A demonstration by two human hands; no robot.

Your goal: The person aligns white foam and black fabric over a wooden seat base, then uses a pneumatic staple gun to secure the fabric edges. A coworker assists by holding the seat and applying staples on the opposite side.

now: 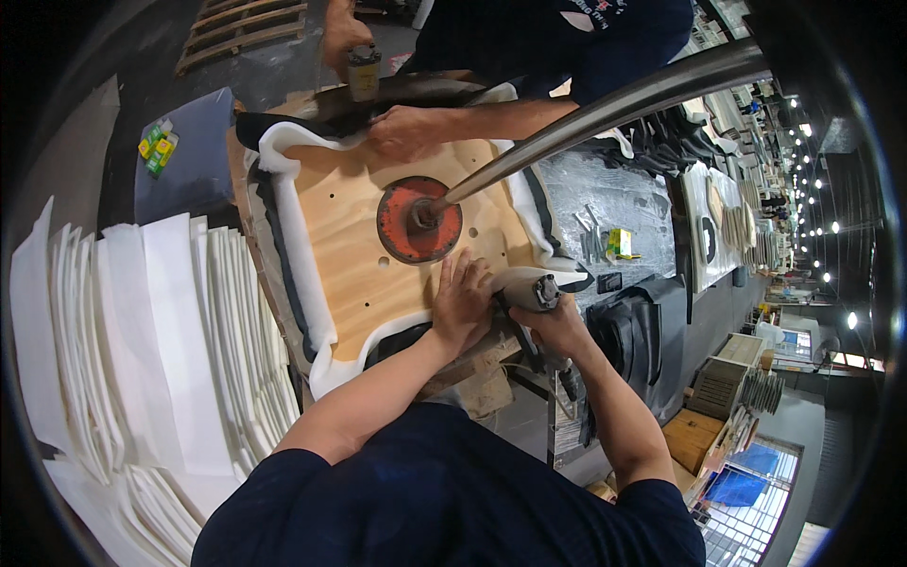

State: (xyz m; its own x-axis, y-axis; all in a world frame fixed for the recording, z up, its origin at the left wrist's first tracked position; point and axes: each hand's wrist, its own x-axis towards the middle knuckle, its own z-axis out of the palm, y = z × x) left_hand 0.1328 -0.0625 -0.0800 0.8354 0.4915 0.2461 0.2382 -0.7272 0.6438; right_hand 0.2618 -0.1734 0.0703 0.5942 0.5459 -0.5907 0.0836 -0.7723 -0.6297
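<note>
A plywood seat panel (350, 236) lies face up in the middle of the frame, with white foam padding (300, 255) wrapped up over its left, upper and lower edges and dark fabric (269, 213) showing just outside the foam. A round red metal plate (419, 219) presses on the panel's centre, and a polished steel arm (605, 109) runs from it to the upper right of the frame.

The left hand (460, 300) lies flat and spread on the panel's lower right edge, fingers pressing the foam and cover down against the wood. The right hand (557, 326) is clenched around the grey staple gun (529, 288), whose nose sits at the same edge, touching the left hand's fingers. Little free room is left at that corner: the two hands, the gun and the folded foam crowd together.

At the top of the frame another person's hand (402, 130) presses on the panel's upper edge, and their other hand (342, 38) grips a second tool (363, 71) just above it.

A thick stack of white foam sheets (142, 340) fills the left of the frame, its edges fanned out and reaching close to the panel's left side. In the upper left, small green and yellow boxes (157, 146) lie on a dark blue cushion (184, 156). To the right of the panel, a small yellow and green box (619, 243) sits on the grey counter (614, 194) beside strips of staples (590, 236). A wooden pallet (241, 28) lies on the floor at the upper left.
</note>
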